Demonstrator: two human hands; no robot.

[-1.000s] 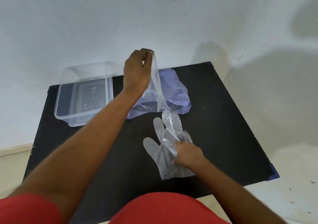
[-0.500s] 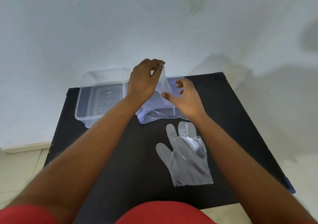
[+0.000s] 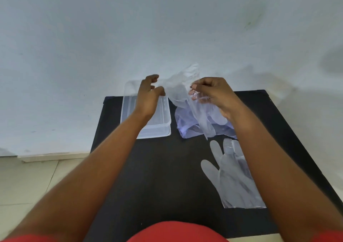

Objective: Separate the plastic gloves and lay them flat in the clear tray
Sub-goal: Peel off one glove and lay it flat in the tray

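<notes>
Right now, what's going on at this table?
A person is pulling a thin plastic glove up out of the bluish bag of gloves on the black table. The right hand pinches the glove in its fingers; the left hand hovers open over the clear tray, just beside the film. One separated glove lies flat on the table near the right forearm. The tray looks to hold no gloves yet.

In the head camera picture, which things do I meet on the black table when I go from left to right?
clear tray → bluish plastic bag → flat glove, which lies nearer to the person
</notes>
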